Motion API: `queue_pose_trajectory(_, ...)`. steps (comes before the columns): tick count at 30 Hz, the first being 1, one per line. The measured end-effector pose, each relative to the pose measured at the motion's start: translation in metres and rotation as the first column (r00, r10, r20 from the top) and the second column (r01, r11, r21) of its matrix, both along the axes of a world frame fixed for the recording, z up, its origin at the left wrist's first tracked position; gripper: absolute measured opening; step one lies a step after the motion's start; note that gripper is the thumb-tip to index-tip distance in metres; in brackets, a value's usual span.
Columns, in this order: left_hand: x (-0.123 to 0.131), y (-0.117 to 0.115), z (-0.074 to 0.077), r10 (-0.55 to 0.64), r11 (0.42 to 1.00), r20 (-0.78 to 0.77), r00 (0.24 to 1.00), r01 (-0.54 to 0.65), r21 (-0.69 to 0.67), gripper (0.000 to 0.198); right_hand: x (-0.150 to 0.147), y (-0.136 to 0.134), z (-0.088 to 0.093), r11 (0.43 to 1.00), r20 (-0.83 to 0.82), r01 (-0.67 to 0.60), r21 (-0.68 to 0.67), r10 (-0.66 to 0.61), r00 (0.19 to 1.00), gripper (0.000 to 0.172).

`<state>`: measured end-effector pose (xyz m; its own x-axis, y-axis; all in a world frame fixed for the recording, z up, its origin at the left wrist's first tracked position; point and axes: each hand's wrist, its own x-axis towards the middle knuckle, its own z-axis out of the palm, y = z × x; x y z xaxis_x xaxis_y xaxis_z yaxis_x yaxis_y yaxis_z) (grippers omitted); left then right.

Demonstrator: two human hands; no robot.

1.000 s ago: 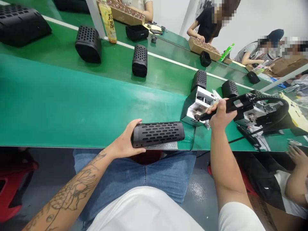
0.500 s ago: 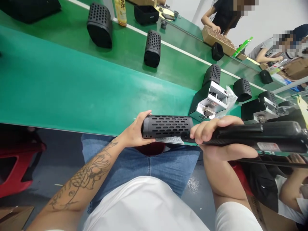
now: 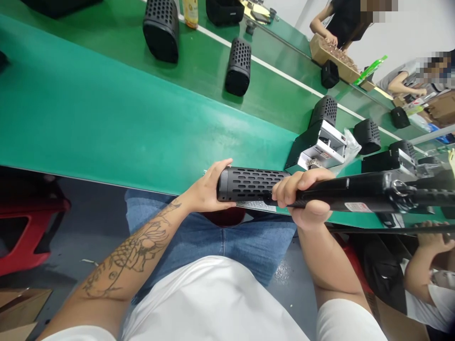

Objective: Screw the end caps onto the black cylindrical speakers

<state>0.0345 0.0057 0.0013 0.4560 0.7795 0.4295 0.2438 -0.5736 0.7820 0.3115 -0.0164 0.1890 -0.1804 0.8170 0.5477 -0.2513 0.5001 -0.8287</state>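
Observation:
A black perforated speaker housing [image 3: 253, 183] lies on its side at the front edge of the green work surface. My left hand [image 3: 209, 190] wraps its left end, thumb and fingers on opposite sides. In my right hand [image 3: 302, 192] is a black electric screwdriver [image 3: 350, 192], held level, its tip at the lower right part of the housing. The contact at the tip is hidden behind my fingers. Behind my right hand stands a black and silver screw feeder [image 3: 316, 147].
More speaker housings [image 3: 238, 66] stand on the green conveyor belt [image 3: 199, 71] at the back. A yellow-labelled bottle [image 3: 191, 13] is beyond them. People work across the line near a cardboard box [image 3: 332, 56]; another person's arm [image 3: 423, 265] is at right. A red stool [image 3: 24, 232] stands left.
The screwdriver's rear end has swung, now showing its hanging ring and cord. My right hand has shifted slightly left toward the housing. My left hand keeps its hold while the view shifts a little.

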Motion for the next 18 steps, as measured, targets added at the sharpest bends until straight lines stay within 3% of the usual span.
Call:
queue_pose_trajectory(10, 0.001, -0.002, 0.003, 0.024, 0.999, -0.034, 0.999, -0.023, 0.023, 0.151, -0.003, 0.005, -0.004, 0.992, 0.032, -0.122, -0.018, 0.123, 0.992, 0.053)
queue_pose_trajectory(13, 0.001, -0.002, 0.004, 0.042, 0.999, -0.037, 0.998, -0.042, 0.011, 0.153, -0.002, 0.006, -0.007, 0.987, 0.022, -0.163, -0.015, 0.163, 0.986, 0.045)
queue_pose_trajectory(18, 0.0, -0.004, 0.001, 0.063, 0.996, -0.055, 0.996, -0.059, 0.07, 0.151, -0.005, -0.002, -0.008, 0.994, 0.02, -0.109, -0.024, 0.109, 0.994, 0.039)
